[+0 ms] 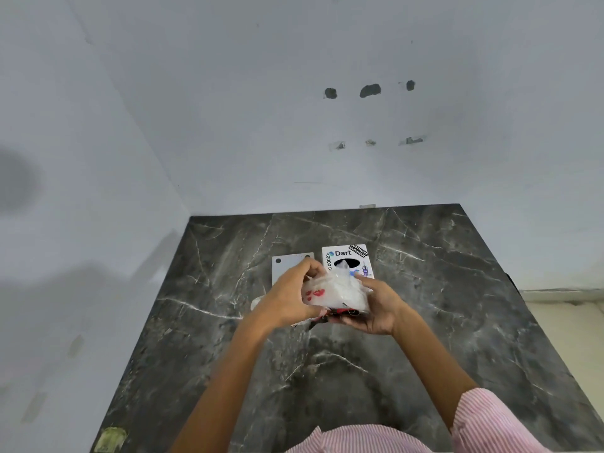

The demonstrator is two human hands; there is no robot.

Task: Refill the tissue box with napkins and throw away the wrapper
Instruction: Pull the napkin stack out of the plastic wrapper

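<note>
Both my hands hold a pack of white napkins [333, 291] in a clear plastic wrapper with red marks, above the middle of the dark marble counter. My left hand [291, 295] grips its left side and top, and my right hand [379, 307] cups its right side and underside. Just behind the pack stands the white tissue box [346, 258], with stickers and a black oval slot from which a tissue tip pokes out. A flat grey plate [289, 264] with dark dots lies left of the box, partly hidden by my left hand.
The marble counter [425, 322] fits into a corner of pale walls at left and back. Its right edge drops to a light floor and ledge [562, 299]. A yellowish patch [109, 439] sits at the counter's front left corner. The back wall has several holes.
</note>
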